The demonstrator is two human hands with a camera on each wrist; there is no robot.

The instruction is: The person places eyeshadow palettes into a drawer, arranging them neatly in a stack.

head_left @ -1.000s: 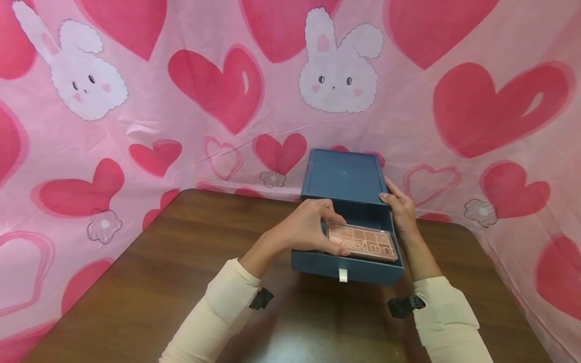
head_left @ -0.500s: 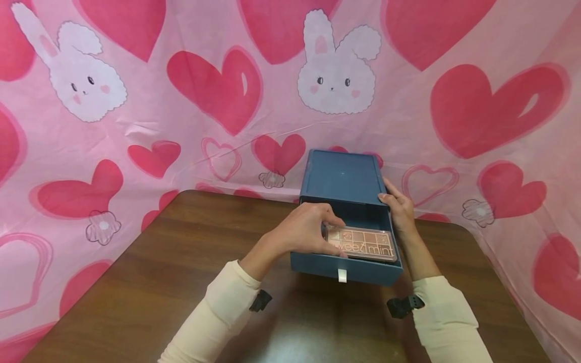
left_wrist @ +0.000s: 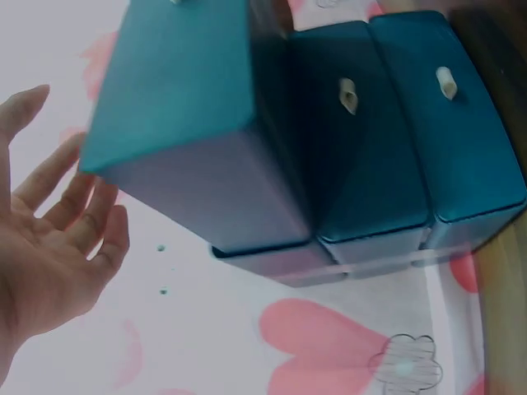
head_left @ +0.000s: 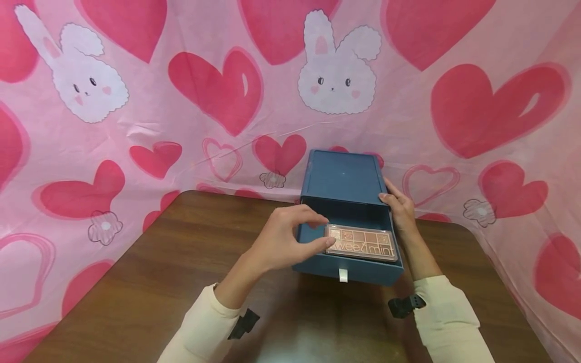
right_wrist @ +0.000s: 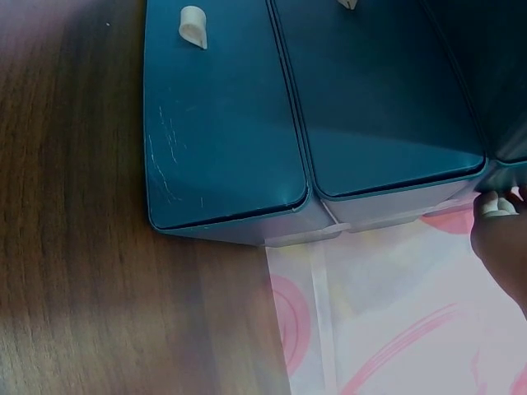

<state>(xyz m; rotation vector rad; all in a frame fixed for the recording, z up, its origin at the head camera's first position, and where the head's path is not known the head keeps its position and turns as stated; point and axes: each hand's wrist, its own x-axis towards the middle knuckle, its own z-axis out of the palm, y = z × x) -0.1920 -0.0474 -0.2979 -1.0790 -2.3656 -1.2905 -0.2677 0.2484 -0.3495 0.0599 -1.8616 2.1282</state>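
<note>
A blue drawer unit [head_left: 342, 174] stands at the back of the table with its top drawer [head_left: 317, 264] pulled out. Inside lies a makeup palette [head_left: 363, 245] lettered "sweet mint", set toward the drawer's right side. My left hand [head_left: 286, 239] is over the drawer's left side, thumb and fingers parted and holding nothing, tips right at the palette's left end. Its fingers [left_wrist: 70, 185] show spread beside the drawer in the left wrist view. My right hand [head_left: 401, 209] grips the unit's right side, thumb at the top front corner; its fingertips [right_wrist: 494, 204] show at the edge.
Two closed drawers, a middle one [left_wrist: 358, 148] and a bottom one [left_wrist: 449, 123], sit below, with pale pull tabs. The brown wooden table [head_left: 204, 252] extends left and toward me. A pink cloth [head_left: 281, 111] with hearts and rabbits hangs close behind the unit.
My left hand has let go of the palette's left end and drawn back to the left, uncovering more of it. The right hand and drawer unit stay put.
</note>
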